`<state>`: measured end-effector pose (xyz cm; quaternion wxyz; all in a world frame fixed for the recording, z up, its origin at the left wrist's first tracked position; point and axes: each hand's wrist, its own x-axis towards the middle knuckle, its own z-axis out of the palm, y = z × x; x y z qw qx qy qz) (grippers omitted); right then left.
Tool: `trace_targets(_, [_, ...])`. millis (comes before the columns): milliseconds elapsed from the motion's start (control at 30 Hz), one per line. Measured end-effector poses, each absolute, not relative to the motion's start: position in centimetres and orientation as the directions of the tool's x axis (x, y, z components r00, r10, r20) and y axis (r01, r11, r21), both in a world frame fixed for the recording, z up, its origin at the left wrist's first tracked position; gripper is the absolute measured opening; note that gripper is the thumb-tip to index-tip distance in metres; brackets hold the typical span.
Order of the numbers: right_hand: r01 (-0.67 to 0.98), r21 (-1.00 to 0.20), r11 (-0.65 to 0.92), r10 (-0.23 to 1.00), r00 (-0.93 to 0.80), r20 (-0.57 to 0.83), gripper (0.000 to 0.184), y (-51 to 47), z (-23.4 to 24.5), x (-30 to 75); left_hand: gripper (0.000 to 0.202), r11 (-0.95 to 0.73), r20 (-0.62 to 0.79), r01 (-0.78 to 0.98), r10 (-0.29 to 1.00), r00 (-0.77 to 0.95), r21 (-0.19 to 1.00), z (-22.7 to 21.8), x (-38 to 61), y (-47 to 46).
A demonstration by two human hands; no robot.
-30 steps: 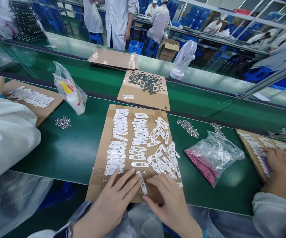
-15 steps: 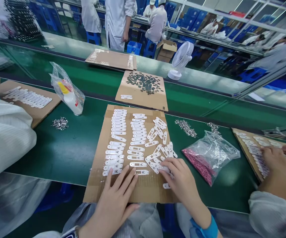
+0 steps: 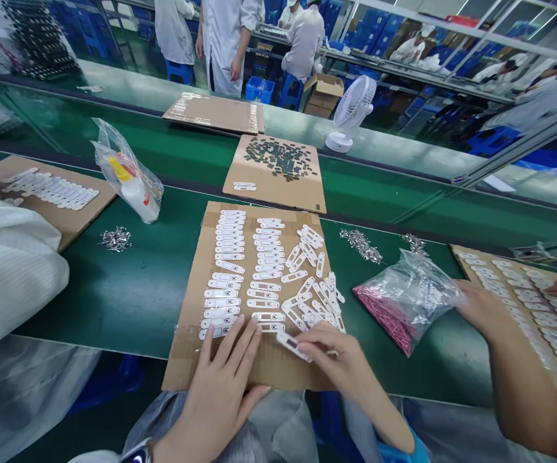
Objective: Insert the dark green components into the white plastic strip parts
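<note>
I am taking twelve o'clock as straight away from the person, with the cardboard sheet (image 3: 233, 379) as the dial. At three o'clock a clear bag (image 3: 389, 315) is lying near the sheet, and a co-worker's hand (image 3: 482, 310) is reaching to its far edge; whether they are touching, I cannot tell. Small metal parts (image 3: 361, 245) are lying at two o'clock, and a similar heap (image 3: 115, 238) at ten. Farther toward ten, a bottle (image 3: 138, 196) is leaning in its plastic wrapping. At twelve, a second cardboard (image 3: 247, 172) is carrying dark chips (image 3: 283, 157), and at one a fan (image 3: 354, 106) is standing.

All this working place is resting on a long green desk (image 3: 128, 296). Beyond it, people in white coats are standing and sitting.

On the brown, partly taped sheet, flat white pieces (image 3: 229, 241) with rounded ends are forming two columns, toward nine o'clock and in the middle; a loose pile (image 3: 319, 299) is lying toward three. The left hand (image 3: 225, 366) is resting flat at seven o'clock, its fingers slightly apart, their tips reaching the nearest pieces. The right hand (image 3: 339, 357) is pinching one tilted white strip (image 3: 292, 346) at five o'clock, thumb and fingers clamped on its end.
</note>
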<state>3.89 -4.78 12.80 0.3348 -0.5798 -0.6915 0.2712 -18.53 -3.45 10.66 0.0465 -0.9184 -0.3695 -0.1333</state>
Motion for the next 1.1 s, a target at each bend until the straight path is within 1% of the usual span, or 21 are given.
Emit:
trace_targets(67, [0.636, -0.728, 0.254, 0.966, -0.197, 0.166, 0.02, -4.6, 12.4, 2.8, 0.054, -0.727, 0.276, 0.687, 0.666, 0.693, 0.029, 10.9, -18.6, -3.6])
trace_targets(100, [0.659, -0.695, 0.287, 0.958, -0.205, 0.2, 0.019, -4.4, 12.2, 2.4, 0.053, -0.733, 0.273, 0.679, 0.662, 0.698, 0.039, 11.0, -18.7, -3.7])
trace_targets(167, [0.706, -0.636, 0.311, 0.944, -0.155, 0.29, 0.015, -4.0, 12.1, 2.0, 0.049, -0.747, 0.266, 0.664, 0.65, 0.712, 0.049, 11.1, -18.7, -4.0])
trace_targets(267, [0.75, -0.607, 0.263, 0.924, -0.013, 0.383, 0.011, -3.6, 12.5, 2.8, 0.046, -0.774, 0.257, 0.633, 0.615, 0.746, 0.018, 11.1, -18.6, -4.5])
trace_targets(367, [0.798, -0.567, 0.202, 0.917, 0.05, 0.396, 0.01, -3.8, 12.7, 4.7, 0.048, -0.801, 0.233, 0.598, 0.578, 0.782, -0.022, 10.9, -18.4, -4.8])
trace_targets(500, [0.9, -0.405, 0.159, 0.93, 0.001, 0.368, 0.021, -4.6, 11.9, 6.2, 0.053, -0.801, 0.223, 0.598, 0.578, 0.785, -0.029, 10.4, -18.3, -4.4])
trace_targets(567, [0.917, -0.361, 0.171, 0.927, -0.026, 0.373, 0.023, -4.9, 11.5, 6.0, 0.055, -0.797, 0.223, 0.604, 0.583, 0.781, -0.03, 10.2, -18.2, -4.0])
trace_targets(633, [0.925, -0.33, 0.188, 0.918, -0.046, 0.395, 0.021, -4.8, 11.3, 5.4, 0.055, -0.787, 0.22, 0.617, 0.596, 0.772, -0.034, 10.1, -18.1, -3.6])
trace_targets(700, [0.931, -0.309, 0.194, 0.909, -0.052, 0.413, 0.019, -4.7, 11.2, 4.7, 0.056, -0.774, 0.222, 0.632, 0.61, 0.761, -0.04, 10.1, -18.0, -3.5])
trace_targets(800, [0.933, -0.313, 0.178, 0.902, -0.028, 0.431, 0.019, -4.4, 11.2, 3.9, 0.057, -0.763, 0.233, 0.645, 0.62, 0.749, -0.044, 10.3, -17.8, -3.6])
trace_targets(967, [0.935, -0.31, 0.171, 0.88, -0.004, 0.475, 0.017, -5.2, 11.2, 3.2, 0.055, -0.808, 0.232, 0.587, 0.562, 0.794, -0.05, 10.6, -17.8, -4.1])
trace_targets(1033, [0.935, -0.299, 0.191, 0.859, -0.012, 0.511, 0.013, -6.0, 11.5, 3.1, 0.056, -0.812, 0.238, 0.582, 0.558, 0.795, -0.045, 10.5, -17.6, -4.2])
trace_targets(1100, [0.929, -0.271, 0.252, 0.828, -0.063, 0.557, 0.007, -7.1, 11.8, 3.2, 0.057, -0.797, 0.253, 0.603, 0.577, 0.777, -0.035, 10.2, -17.3, -4.2])
